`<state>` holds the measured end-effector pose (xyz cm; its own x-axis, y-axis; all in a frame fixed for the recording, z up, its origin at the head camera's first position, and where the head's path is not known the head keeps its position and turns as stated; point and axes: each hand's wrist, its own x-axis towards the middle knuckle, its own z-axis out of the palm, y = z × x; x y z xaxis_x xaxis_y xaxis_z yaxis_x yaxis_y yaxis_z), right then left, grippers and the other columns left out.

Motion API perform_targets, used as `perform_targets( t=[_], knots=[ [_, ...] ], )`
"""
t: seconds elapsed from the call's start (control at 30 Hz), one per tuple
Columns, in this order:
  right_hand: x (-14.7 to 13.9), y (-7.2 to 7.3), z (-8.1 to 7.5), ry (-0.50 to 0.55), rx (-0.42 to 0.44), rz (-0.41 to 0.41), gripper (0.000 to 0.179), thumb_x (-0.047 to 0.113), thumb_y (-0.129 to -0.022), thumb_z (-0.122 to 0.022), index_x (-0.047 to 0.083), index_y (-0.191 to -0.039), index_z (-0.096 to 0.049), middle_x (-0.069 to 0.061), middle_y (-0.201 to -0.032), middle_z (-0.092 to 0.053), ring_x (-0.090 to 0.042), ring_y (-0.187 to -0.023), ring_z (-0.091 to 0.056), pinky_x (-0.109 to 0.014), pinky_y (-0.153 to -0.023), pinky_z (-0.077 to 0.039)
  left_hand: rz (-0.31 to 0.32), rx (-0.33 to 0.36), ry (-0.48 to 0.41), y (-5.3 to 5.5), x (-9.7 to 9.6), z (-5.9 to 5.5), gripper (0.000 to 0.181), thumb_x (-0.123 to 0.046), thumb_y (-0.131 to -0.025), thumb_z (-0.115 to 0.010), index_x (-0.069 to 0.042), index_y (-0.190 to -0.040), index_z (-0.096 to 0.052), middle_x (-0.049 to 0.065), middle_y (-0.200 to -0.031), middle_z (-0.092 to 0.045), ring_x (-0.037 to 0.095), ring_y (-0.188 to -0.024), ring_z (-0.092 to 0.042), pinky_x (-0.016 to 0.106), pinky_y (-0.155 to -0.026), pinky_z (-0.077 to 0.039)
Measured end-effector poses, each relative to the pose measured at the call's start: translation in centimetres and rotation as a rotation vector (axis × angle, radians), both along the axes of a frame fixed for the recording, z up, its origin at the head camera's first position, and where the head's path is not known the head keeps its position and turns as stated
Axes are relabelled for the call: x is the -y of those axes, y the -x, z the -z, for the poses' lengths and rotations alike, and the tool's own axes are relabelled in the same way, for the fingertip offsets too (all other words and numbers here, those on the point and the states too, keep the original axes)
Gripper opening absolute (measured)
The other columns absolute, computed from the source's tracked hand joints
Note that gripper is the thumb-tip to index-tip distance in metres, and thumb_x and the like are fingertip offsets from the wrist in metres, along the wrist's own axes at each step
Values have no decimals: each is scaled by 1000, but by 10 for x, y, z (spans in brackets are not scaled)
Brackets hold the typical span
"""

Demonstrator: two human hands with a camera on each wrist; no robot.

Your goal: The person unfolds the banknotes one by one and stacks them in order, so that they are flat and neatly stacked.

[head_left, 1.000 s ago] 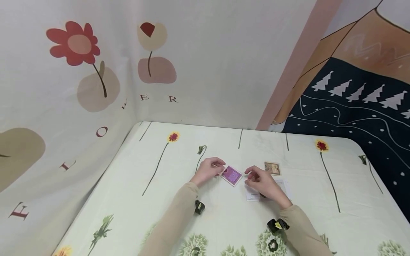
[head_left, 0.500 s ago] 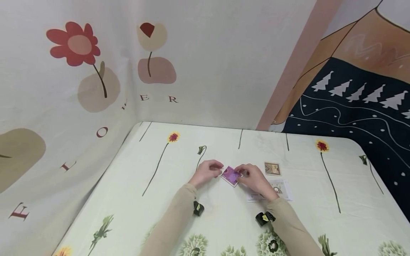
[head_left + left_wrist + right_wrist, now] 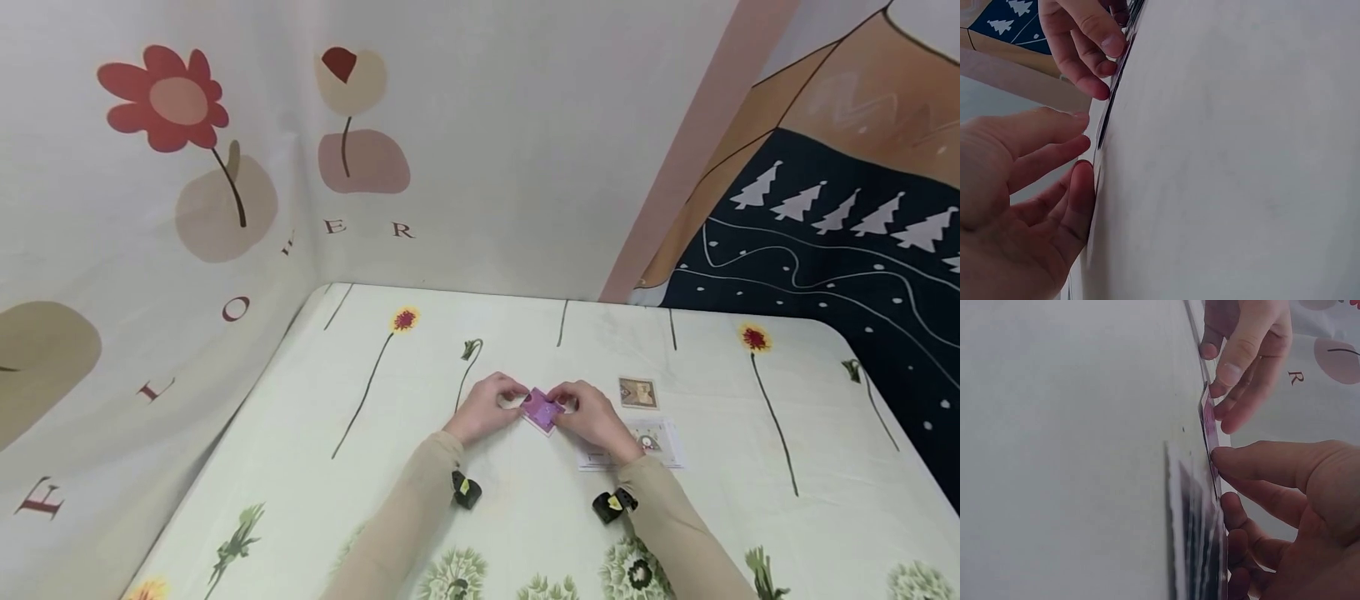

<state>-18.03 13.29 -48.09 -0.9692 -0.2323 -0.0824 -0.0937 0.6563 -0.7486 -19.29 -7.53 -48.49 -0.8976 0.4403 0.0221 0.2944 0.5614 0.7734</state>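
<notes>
A small purple card with a pale border [image 3: 542, 410] lies on the cloth, turned like a diamond, between the two hands. My right hand [image 3: 592, 417] holds its right corner, with the thumb on the card in the right wrist view and the fingers at the edge. My left hand [image 3: 487, 408] is at the left corner, fingers bent and spread from the thumb; whether it touches the card is unclear. Beyond the right hand lies a brown picture card [image 3: 638, 393]. White printed cards [image 3: 660, 442] lie partly under the right wrist.
The table wears a pale cloth with printed flowers [image 3: 754, 337]. Printed hangings [image 3: 517, 150] stand behind and to the left. A black wrist camera [image 3: 466, 490] sits below the left wrist and another black wrist camera [image 3: 613, 505] below the right.
My right hand has moved left from above the white cards to the purple card, uncovering more of them. My left hand has shifted slightly right, closer to the purple card.
</notes>
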Motion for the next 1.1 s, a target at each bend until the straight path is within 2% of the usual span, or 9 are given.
perform_targets(
  t=[0.23, 0.4, 0.57, 0.9, 1.1],
  knots=[
    [-1, 1, 1, -15, 3, 2, 28, 0, -77, -72, 10, -103, -71, -3, -94, -58, -20, -82, -49, -35, -70, -42, 77, -26, 75, 2, 0, 1, 39, -5, -82, -75, -3, -119, -66, 9, -116, -53, 22, -101, -55, 33, -86, -48],
    [-1, 1, 0, -7, 0, -7, 29, -2, -76, -71, 9, -103, -71, -4, -93, -58, -20, -81, -49, -34, -70, -42, 76, -21, 105, 2, -1, 1, 47, -7, -81, -76, -1, -125, -61, 10, -117, -53, 22, -102, -54, 34, -88, -47],
    [-1, -1, 0, -7, -2, -7, 29, -2, -76, -72, 8, -103, -71, -5, -93, -58, -21, -81, -49, -34, -69, -42, 55, -36, 116, 1, -5, -1, 49, -8, -80, -77, 2, -125, -60, 11, -113, -53, 21, -96, -53, 31, -83, -47],
    [1, 0, -2, -3, 14, 12, 30, -1, -76, -73, 9, -104, -71, -4, -93, -58, -20, -81, -48, -33, -69, -41, -15, -8, 96, 1, -16, -7, 41, -3, -77, -77, 2, -116, -64, 11, -102, -56, 22, -90, -53, 33, -80, -47],
    [1, 0, 0, 2, 8, 6, 30, -3, -75, -74, 8, -102, -70, -4, -92, -57, -20, -80, -48, -33, -69, -41, -34, 101, -44, 2, -19, -7, 37, 4, -78, -71, -2, -115, -63, 12, -104, -65, 25, -94, -60, 36, -84, -50]
  ],
)
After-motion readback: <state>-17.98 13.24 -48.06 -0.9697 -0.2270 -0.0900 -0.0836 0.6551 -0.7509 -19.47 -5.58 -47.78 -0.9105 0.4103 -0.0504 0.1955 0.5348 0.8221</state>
